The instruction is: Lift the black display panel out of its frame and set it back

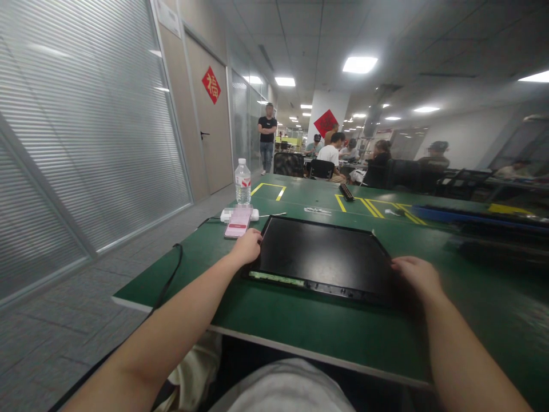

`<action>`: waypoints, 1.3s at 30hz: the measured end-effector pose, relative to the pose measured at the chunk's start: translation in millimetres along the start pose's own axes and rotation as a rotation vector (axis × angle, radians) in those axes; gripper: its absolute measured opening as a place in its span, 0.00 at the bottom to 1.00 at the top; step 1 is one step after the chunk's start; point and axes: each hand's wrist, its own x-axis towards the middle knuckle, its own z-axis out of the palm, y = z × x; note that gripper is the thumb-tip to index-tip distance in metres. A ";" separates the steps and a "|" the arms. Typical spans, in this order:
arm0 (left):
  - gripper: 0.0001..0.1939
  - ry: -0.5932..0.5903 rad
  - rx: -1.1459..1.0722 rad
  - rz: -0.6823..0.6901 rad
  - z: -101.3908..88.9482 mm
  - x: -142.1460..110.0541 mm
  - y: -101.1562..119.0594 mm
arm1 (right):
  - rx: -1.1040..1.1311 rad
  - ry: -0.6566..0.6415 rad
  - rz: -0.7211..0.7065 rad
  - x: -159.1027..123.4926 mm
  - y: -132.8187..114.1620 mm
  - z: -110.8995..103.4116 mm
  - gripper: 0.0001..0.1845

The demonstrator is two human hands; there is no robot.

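Note:
A black flat display panel lies on the green table in front of me, its dark face up. Along its near edge runs a narrow strip, with a green circuit board showing on the left part. My left hand is closed on the panel's left edge, near a phone with a lit screen. Opposite it, my right hand pinches the right edge, fingers pressed together. The undersides of the panel's edges, where some fingertips go, are hidden.
A water bottle stands behind the phone, beside a white power strip. Farther back on the green table are yellow tape marks, a small dark ribbed object and a blue tray. A black cable hangs over the left edge.

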 end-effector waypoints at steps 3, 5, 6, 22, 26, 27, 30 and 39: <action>0.19 -0.002 0.002 -0.009 -0.2 0.0 0.4 | 0.007 -0.004 0.005 -1.0 -1.4 -0.1 0.12; 0.18 0.000 -0.002 -0.010 -0.6 0.0 0.5 | 0.003 0.003 0.004 -2.9 -3.7 -0.5 0.11; 0.18 0.000 -0.005 -0.008 -0.8 0.1 0.5 | 0.002 0.006 0.002 -4.1 -5.1 -0.7 0.11; 0.19 -0.009 0.007 0.006 -2.9 0.1 1.1 | -0.097 0.021 -0.021 -12.3 -15.1 -2.1 0.08; 0.19 -0.005 -0.002 0.024 -2.5 1.2 -0.8 | -0.085 0.019 -0.021 -12.7 -14.7 -1.5 0.08; 0.19 -0.005 -0.002 0.026 -2.2 1.7 -1.4 | -0.076 0.017 -0.016 -12.9 -14.5 -1.3 0.08; 0.18 -0.008 -0.008 0.024 -1.1 3.5 -3.7 | -0.032 0.012 0.008 -13.4 -13.5 -0.5 0.09; 0.19 -0.013 -0.026 -0.001 0.5 5.7 -5.4 | 0.043 0.034 -0.008 -5.0 -3.2 4.4 0.11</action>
